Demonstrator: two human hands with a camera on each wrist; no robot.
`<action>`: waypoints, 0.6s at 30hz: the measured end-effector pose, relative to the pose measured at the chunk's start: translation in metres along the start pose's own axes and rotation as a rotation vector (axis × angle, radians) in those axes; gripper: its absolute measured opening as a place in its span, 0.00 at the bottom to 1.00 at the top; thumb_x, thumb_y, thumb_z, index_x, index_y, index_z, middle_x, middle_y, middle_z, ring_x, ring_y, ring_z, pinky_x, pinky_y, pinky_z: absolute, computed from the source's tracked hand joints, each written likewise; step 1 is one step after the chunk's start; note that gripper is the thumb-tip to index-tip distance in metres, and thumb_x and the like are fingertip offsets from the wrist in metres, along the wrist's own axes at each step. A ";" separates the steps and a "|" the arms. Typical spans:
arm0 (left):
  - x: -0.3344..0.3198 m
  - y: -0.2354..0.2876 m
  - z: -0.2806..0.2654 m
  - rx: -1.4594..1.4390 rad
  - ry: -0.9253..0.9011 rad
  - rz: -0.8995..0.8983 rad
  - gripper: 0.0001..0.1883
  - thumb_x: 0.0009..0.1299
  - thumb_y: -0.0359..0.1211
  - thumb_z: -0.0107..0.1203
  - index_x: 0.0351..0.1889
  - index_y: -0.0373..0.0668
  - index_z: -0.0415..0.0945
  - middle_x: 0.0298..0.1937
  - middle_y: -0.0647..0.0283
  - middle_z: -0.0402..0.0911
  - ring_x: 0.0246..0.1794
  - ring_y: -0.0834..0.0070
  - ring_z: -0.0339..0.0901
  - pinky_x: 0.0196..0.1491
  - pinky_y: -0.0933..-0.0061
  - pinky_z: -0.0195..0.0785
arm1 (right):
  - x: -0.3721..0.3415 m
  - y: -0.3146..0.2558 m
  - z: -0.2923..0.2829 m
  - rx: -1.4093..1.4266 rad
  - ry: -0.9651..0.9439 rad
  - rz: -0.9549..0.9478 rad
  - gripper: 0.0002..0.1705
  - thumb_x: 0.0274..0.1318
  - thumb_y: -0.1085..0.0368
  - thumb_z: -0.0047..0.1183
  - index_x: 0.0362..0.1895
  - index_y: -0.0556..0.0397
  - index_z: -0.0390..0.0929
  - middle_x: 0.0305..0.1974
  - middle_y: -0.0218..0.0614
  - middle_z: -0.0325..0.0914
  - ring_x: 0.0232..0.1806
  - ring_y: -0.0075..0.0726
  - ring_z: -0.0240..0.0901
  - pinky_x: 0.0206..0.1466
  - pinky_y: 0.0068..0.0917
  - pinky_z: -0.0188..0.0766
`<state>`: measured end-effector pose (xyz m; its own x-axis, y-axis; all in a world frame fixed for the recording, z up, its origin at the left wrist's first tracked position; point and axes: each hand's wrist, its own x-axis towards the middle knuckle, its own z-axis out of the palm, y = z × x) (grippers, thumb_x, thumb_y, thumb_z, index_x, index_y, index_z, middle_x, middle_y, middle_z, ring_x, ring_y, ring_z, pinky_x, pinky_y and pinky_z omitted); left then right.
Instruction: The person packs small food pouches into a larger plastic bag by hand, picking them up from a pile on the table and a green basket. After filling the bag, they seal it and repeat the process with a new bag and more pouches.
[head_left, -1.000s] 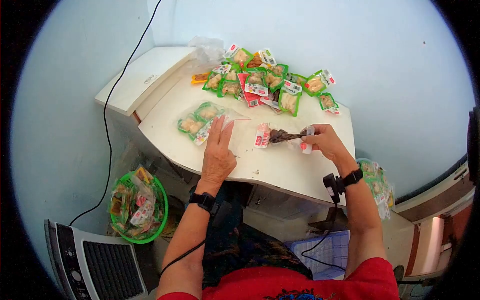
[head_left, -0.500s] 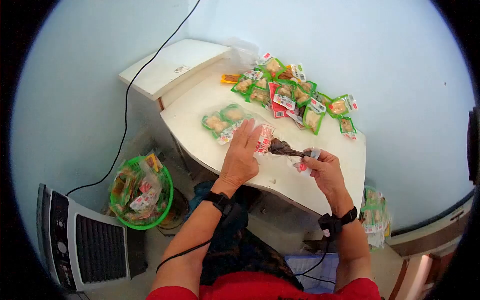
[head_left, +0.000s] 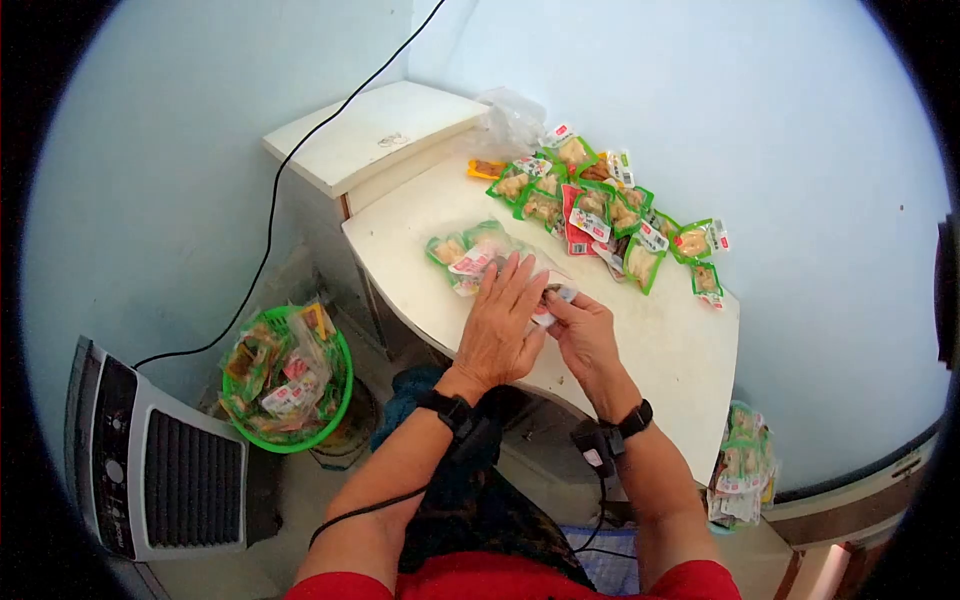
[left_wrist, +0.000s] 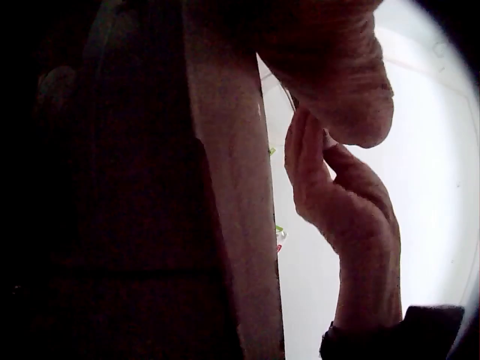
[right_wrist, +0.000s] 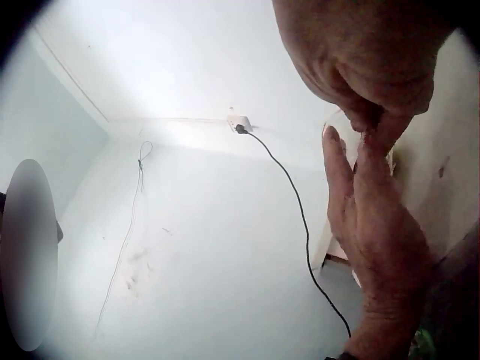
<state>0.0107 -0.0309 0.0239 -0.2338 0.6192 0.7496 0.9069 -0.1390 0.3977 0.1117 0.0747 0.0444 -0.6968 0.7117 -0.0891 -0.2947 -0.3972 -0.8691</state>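
On the white desk (head_left: 670, 370), my right hand (head_left: 590, 345) pinches the near end of a small clear snack packet (head_left: 560, 294) with dark brown food inside. My left hand (head_left: 500, 325) lies over the packet's middle, its fingers straight and side by side, hiding most of the food. Just beyond those fingertips is a clear plastic bag (head_left: 447, 250) holding green-edged snack packets. Both wrist views show the hands close together, the right hand (right_wrist: 367, 67) with fingertips at the left hand (right_wrist: 375, 217); the packet is mostly hidden there.
A pile of green-edged, red and yellow snack packets (head_left: 590, 205) covers the desk's back, near a crumpled clear bag (head_left: 512, 122). On the floor at left stand a green basket (head_left: 347, 375) of packets and a grey appliance (head_left: 190, 480). More packets (head_left: 745, 455) sit at right.
My right hand has carried the dark snack packet left toward the bagged packets. The left hand now covers the packet's middle, and the two hands have come together. The head view has shifted.
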 end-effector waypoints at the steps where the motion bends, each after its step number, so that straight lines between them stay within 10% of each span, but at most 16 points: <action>1: 0.000 -0.001 0.000 -0.004 -0.006 0.000 0.35 0.58 0.31 0.51 0.68 0.36 0.63 0.73 0.45 0.59 0.76 0.45 0.49 0.74 0.41 0.36 | 0.010 0.005 -0.006 -0.042 -0.082 0.017 0.11 0.61 0.72 0.55 0.48 0.63 0.78 0.43 0.38 0.81 0.42 0.31 0.79 0.43 0.27 0.79; 18: -0.002 -0.008 0.004 -0.025 -0.015 0.010 0.35 0.67 0.46 0.52 0.67 0.33 0.63 0.72 0.43 0.59 0.74 0.45 0.52 0.74 0.47 0.41 | 0.054 0.069 0.007 -0.053 -0.165 0.029 0.14 0.61 0.69 0.54 0.49 0.62 0.76 0.44 0.41 0.80 0.41 0.36 0.78 0.40 0.31 0.78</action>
<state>0.0055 -0.0278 0.0175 -0.2192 0.6292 0.7457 0.9000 -0.1648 0.4036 0.0492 0.0817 -0.0166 -0.8037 0.5939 -0.0375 -0.2408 -0.3822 -0.8922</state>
